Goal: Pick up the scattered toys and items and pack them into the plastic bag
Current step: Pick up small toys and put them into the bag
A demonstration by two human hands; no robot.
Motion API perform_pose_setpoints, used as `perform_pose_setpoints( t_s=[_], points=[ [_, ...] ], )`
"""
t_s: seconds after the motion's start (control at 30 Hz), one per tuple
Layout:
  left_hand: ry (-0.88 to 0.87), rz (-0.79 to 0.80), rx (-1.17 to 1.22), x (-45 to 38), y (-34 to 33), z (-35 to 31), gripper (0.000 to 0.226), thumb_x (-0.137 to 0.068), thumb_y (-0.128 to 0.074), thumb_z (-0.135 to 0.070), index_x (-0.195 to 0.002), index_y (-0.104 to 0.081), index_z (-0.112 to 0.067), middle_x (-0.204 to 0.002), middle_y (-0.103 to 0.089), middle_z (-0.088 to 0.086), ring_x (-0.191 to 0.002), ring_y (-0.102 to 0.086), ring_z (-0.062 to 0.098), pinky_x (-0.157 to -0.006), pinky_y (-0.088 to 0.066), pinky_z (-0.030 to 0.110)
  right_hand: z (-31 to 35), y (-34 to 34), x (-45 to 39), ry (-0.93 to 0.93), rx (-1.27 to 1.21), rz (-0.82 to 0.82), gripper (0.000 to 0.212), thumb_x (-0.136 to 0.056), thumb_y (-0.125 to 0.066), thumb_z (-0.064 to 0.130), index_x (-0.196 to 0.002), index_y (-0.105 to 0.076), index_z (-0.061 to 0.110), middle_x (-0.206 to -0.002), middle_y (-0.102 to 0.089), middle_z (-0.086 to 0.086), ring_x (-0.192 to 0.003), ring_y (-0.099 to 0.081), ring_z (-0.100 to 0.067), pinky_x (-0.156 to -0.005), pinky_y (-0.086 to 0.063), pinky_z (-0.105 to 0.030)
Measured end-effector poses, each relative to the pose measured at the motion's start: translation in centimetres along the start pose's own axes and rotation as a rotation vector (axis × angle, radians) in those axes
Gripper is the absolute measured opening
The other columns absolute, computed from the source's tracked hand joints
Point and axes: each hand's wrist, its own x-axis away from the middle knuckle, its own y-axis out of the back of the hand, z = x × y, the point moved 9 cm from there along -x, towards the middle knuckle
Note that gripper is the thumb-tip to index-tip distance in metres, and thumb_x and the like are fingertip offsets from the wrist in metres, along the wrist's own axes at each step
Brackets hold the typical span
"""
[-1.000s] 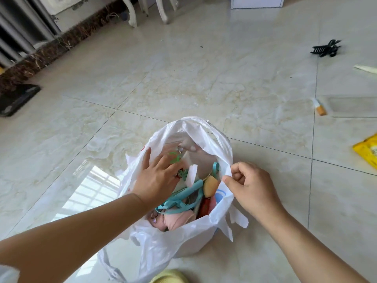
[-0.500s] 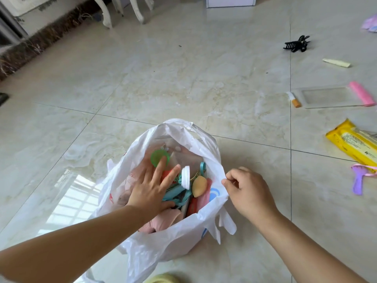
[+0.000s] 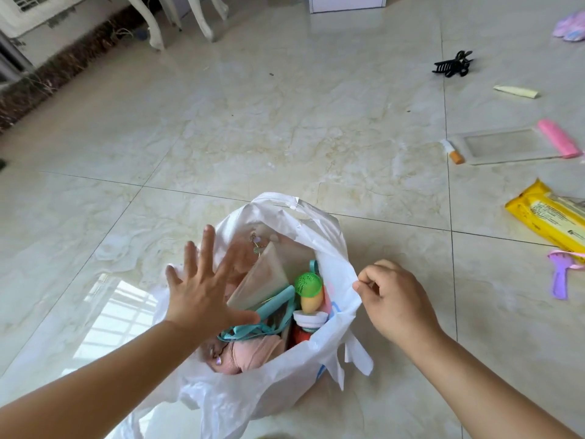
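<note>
— White plastic bag point(image 3: 259, 394) stands open on a marble-patterned tile floor point(image 3: 285, 128); what are the hands doing?

— Right hand point(image 3: 395, 299) pinches the bag's rim at 3 o'clock of the mouth, fingers curled on the film. Left hand point(image 3: 202, 293) hovers over the mouth at 9 o'clock, fingers straight and spread, holding nothing.

— Where do the remaining items lie?

— All off toward 1 to 3 o'clock from the bag, on the right hand's side. A yellow packet point(image 3: 550, 217) and a purple comb point(image 3: 560, 277) sit nearest; further out are a clear case point(image 3: 503, 147) with a pink roll point(image 3: 558, 137) at its end, a small orange-tipped tube point(image 3: 452, 152), a cream tube point(image 3: 516, 91) and a black hair claw point(image 3: 452, 64).

— Which hand is better placed?

— The right, judging by position, though it is busy with the rim. The packet's long axis runs from 10 to 4 o'clock, so a grasp across its short side seems likely.

— And the room?

— Glossy tiles with window glare at 8 o'clock; white furniture legs point(image 3: 155, 26) at 11 o'clock.
</note>
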Motion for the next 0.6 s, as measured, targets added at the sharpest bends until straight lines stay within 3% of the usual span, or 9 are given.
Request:
perform_pose_setpoints(
  t_s=[0.07, 0.17, 0.3, 0.6],
  points=[
    [-0.024, 0.133, 0.03, -0.3, -1.8, -1.1, 0.137, -0.048, -0.055, -0.086, -0.127, 0.044, -0.035, -0.146, 0.038, 0.005, -0.142, 0.011, 0.033, -0.109, -0.026, 0.054, 0.0, 0.1, -0.1, 0.01, -0.005, -0.024, 0.017, -0.083, -0.061, 0.018, -0.068, -0.056, 0.01, -0.078, -0.053, 0.002, -0.066, -0.053, -0.024, -0.059, -0.044, -0.033],
    [-0.055, 0.16, 0.113, -1.1, -2.7, -2.5, 0.137, -0.055, -0.065, -0.074, -0.128, 0.043, -0.033, -0.151, 0.029, 0.001, -0.143, 0.003, 0.031, -0.106, -0.035, 0.05, -0.4, 0.5, -0.3, 0.012, -0.013, -0.06, 0.018, -0.081, -0.062, 0.016, -0.066, -0.055, 0.01, -0.078, -0.052, 0.003, -0.063, -0.053, -0.024, -0.057, -0.045, -0.034],
    [-0.102, 0.12, 0.151, -3.4, -2.4, -3.6, 0.134, -0.059, -0.071, -0.064, -0.134, 0.035, -0.031, -0.153, 0.024, -0.004, -0.142, -0.003, 0.028, -0.103, -0.039, 0.042, -1.5, 1.0, -0.4, -0.003, -0.031, -0.101, 0.018, -0.08, -0.063, 0.014, -0.065, -0.055, 0.013, -0.077, -0.05, 0.005, -0.06, -0.051, -0.022, -0.055, -0.043, -0.033],
    [-0.278, -0.012, 0.123, -12.2, 1.5, -10.0, 0.129, -0.061, -0.074, -0.057, -0.141, 0.024, -0.032, -0.154, 0.02, -0.007, -0.142, -0.007, 0.025, -0.103, -0.037, 0.04, -6.5, 3.8, -2.7, -0.17, -0.122, -0.283, 0.012, -0.081, -0.064, 0.014, -0.069, -0.061, 0.014, -0.079, -0.052, 0.001, -0.067, -0.051, -0.017, -0.06, -0.041, -0.031]
  ],
)
